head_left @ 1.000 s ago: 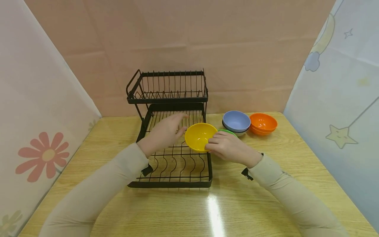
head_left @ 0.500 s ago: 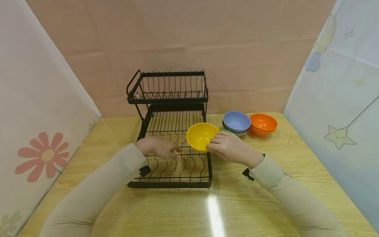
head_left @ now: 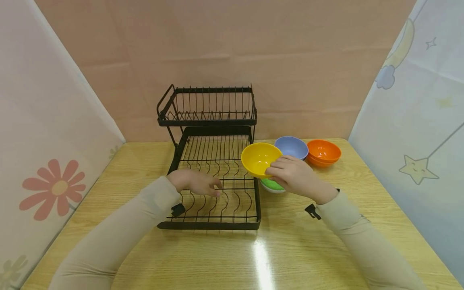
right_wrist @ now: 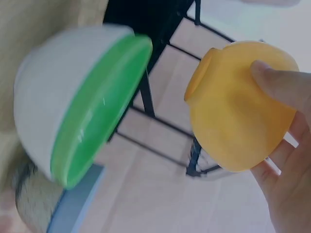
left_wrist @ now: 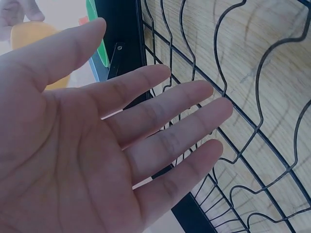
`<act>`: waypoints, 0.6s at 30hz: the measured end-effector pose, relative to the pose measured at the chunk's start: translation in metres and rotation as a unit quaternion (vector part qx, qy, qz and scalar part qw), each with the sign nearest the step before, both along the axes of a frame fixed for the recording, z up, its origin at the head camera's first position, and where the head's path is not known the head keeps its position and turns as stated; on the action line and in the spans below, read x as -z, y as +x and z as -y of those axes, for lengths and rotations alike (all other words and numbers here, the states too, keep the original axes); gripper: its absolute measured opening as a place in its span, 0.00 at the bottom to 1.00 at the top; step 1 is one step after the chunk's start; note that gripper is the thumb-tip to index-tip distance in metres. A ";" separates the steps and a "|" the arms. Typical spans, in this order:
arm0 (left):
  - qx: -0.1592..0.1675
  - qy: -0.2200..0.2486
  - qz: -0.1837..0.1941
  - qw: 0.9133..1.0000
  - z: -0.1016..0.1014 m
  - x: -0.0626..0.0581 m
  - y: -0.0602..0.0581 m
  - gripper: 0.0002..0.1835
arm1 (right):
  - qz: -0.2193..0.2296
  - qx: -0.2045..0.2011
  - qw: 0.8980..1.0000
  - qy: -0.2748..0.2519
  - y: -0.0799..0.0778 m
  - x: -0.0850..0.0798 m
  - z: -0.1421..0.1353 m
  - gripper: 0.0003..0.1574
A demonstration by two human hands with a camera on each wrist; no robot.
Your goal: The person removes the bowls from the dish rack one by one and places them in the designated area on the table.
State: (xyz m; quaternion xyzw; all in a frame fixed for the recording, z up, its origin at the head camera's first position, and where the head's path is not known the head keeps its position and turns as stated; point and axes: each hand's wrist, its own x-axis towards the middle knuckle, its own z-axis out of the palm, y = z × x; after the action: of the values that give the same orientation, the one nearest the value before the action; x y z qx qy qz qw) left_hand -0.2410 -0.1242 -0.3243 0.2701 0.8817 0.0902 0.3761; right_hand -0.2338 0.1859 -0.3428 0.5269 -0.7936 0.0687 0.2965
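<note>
My right hand [head_left: 295,175] pinches the rim of a yellow bowl [head_left: 259,159], thumb on the outside and fingers inside, and holds it up beside the rack's right edge. Below it sits a green bowl [head_left: 272,184] nested in a white one [right_wrist: 53,92], partly hidden in the head view. My left hand [head_left: 195,183] hovers over the lower tier of a black two-tier dish rack [head_left: 217,224]. Its fingers are straight and spread, holding nothing, as the left wrist view shows with the palm facing the camera.
Behind the right hand stands a blue bowl [head_left: 291,147] stacked on others. Orange bowls [head_left: 324,151], also stacked, are to its right. The rack's raised upper tier [head_left: 208,106] is at the back, against a pink backdrop [head_left: 297,72].
My right hand has moved the yellow bowl right and slightly up, uncovering more of the green bowl. My left hand has drawn back from the yellow bowl and lowered toward the near part of the rack.
</note>
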 end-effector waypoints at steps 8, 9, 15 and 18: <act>-0.001 0.003 -0.001 1.000 0.000 -0.001 0.000 0.30 | -0.003 0.071 0.997 -0.027 -0.001 -0.015 -0.042 0.23; -0.001 0.003 -0.002 1.000 0.000 0.000 0.000 0.30 | -0.004 0.084 0.996 -0.025 -0.001 -0.018 -0.047 0.17; 0.003 0.003 -0.005 1.000 -0.001 0.000 -0.001 0.29 | 0.030 0.151 0.988 -0.010 0.003 -0.031 -0.074 0.19; 0.004 0.001 -0.004 1.000 -0.001 0.000 -0.001 0.29 | 0.064 0.181 0.981 0.006 0.006 -0.035 -0.085 0.18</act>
State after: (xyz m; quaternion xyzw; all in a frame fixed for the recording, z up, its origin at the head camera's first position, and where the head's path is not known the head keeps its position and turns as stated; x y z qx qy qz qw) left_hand -0.2418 -0.1230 -0.3240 0.2744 0.8819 0.0890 0.3729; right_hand -0.2280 0.2714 -0.3082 0.3712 -0.8934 0.0428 0.2496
